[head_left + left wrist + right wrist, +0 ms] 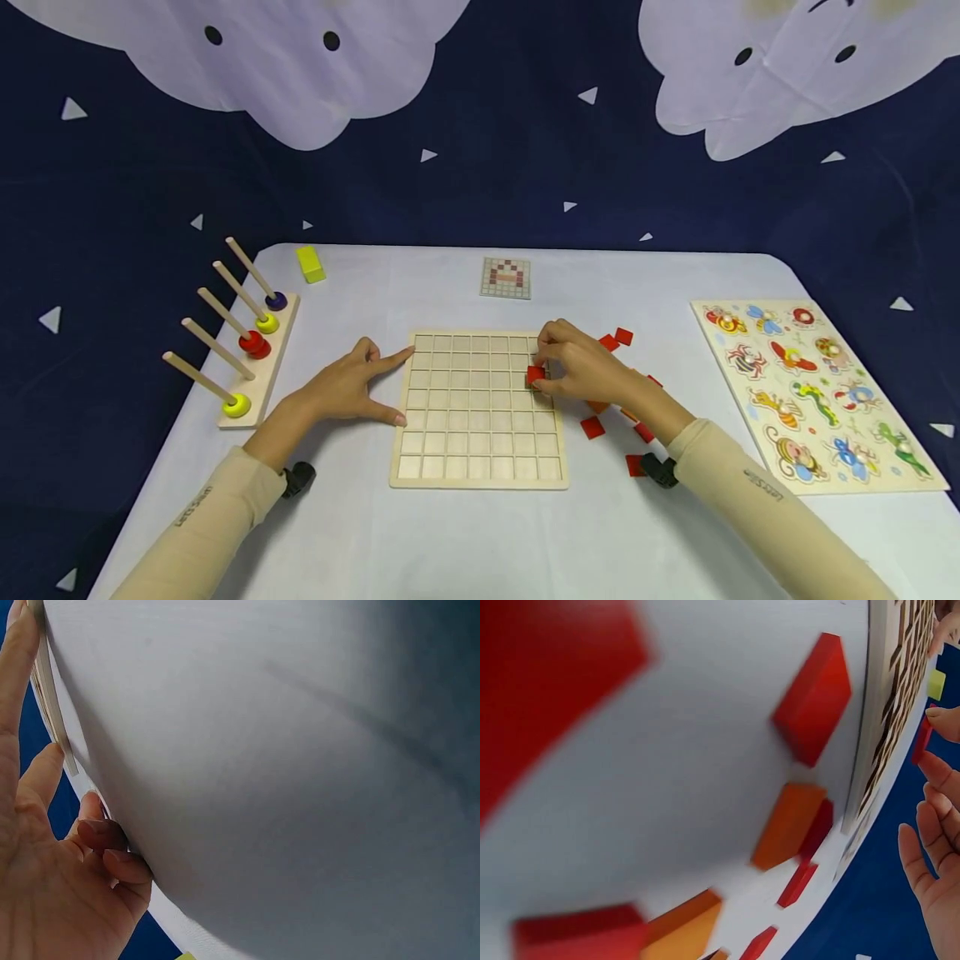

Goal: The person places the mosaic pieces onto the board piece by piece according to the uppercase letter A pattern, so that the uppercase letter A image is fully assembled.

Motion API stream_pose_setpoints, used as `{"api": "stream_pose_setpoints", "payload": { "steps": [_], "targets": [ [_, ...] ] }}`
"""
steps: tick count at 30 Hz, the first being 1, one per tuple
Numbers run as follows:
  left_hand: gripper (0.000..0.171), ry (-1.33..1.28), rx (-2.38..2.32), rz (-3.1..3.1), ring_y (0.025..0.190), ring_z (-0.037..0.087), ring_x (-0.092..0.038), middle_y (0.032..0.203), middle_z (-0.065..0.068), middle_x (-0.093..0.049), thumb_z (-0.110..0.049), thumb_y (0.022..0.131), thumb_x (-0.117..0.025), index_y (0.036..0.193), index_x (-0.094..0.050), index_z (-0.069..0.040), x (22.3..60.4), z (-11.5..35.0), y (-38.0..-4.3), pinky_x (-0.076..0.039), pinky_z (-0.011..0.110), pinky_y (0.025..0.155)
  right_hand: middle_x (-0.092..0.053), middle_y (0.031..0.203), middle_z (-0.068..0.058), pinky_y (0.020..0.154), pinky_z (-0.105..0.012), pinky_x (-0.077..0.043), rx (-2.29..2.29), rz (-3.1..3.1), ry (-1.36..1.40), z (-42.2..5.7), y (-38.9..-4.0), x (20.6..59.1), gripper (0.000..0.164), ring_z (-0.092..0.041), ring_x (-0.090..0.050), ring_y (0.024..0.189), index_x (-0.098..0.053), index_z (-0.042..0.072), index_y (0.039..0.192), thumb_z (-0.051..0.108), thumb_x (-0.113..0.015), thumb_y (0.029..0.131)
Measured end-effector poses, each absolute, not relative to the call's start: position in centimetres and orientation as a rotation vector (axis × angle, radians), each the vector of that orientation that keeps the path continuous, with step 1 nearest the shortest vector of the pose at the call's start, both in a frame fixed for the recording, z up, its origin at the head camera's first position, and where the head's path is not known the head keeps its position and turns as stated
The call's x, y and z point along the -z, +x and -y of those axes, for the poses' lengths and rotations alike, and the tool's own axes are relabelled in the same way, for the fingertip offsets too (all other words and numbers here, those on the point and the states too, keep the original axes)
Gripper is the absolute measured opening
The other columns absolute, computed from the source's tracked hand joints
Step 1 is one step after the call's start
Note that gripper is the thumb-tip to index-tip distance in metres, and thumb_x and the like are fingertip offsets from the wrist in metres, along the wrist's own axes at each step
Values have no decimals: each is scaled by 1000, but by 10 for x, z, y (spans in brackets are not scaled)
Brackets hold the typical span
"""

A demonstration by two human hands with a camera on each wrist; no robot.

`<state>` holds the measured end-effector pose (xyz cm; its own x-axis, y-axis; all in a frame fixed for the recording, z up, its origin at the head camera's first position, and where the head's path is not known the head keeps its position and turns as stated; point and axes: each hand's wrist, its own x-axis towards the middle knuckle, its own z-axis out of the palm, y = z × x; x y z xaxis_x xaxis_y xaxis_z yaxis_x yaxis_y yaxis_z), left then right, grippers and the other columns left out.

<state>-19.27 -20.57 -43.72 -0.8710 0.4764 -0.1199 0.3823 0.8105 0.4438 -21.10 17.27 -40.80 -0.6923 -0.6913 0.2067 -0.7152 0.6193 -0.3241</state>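
A wooden grid board [480, 472] with bare square cells lies mid-table. At its left edge my left hand [341, 385] rests, thumb and index finger stretched apart with their tips at the frame; in the left wrist view the other fingers of the left hand [67, 877] are bent loosely. My right hand [588, 362] pinches a red square tile [535, 375] between thumb and index finger, over the board's right columns. In the right wrist view the pinched red tile [923, 739] stands on edge above the grid. Loose red tiles [592, 427] and orange tiles [789, 825] lie right of the board.
Behind the board lies a small pattern card [506, 277]. On the left stands a wooden peg stand [258, 392] with coloured rings, a yellow block [311, 263] beyond it. An insect puzzle board [817, 396] lies at the right. A dark patterned cloth [495, 192] hangs behind.
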Motion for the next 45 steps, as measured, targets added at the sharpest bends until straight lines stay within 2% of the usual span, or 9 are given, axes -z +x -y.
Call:
{"api": "stream_pose_setpoints", "payload": {
  "steps": [11,24,33,42,45],
  "targets": [
    [106,681,-646,-2776,78,16,-38,98,5,-34,-62,62,-86,151,-43,-23,438,207,-192,-36,29,68,-56,98,-5,86,-36,-46,-590,2770,1277,-139,-233,409,21,-20,-49,99,-74,4,89,21,-82,79],
    [108,651,-604,-2771,77,17,-38,100,6,-34,-65,62,-85,152,-41,-26,438,204,-194,-34,28,66,-56,99,-6,81,-35,-46,-540,2790,1263,-116,-260,411,24,-20,-49,92,-75,4,90,24,-83,80],
    [107,664,-612,-2772,79,17,-38,98,5,-34,-64,62,-85,152,-42,-25,439,206,-194,-35,29,68,-58,100,-8,81,-35,-47,-518,2818,1265,-104,-272,417,21,-22,-50,95,-76,4,90,22,-82,82],
    [108,667,-620,-2775,79,16,-38,98,5,-34,-64,61,-85,152,-42,-26,440,204,-195,-35,28,68,-57,96,-4,84,-38,-43,-736,2907,1175,-103,-274,423,13,-21,-47,94,-72,12,83,23,-80,85],
    [108,655,-621,-2773,79,16,-39,98,5,-34,-64,61,-85,152,-42,-26,441,205,-194,-35,28,67,-58,98,-5,81,-38,-42,-698,2937,1164,-102,-273,420,16,-21,-46,91,-74,14,87,28,-79,85]
  ]
}}
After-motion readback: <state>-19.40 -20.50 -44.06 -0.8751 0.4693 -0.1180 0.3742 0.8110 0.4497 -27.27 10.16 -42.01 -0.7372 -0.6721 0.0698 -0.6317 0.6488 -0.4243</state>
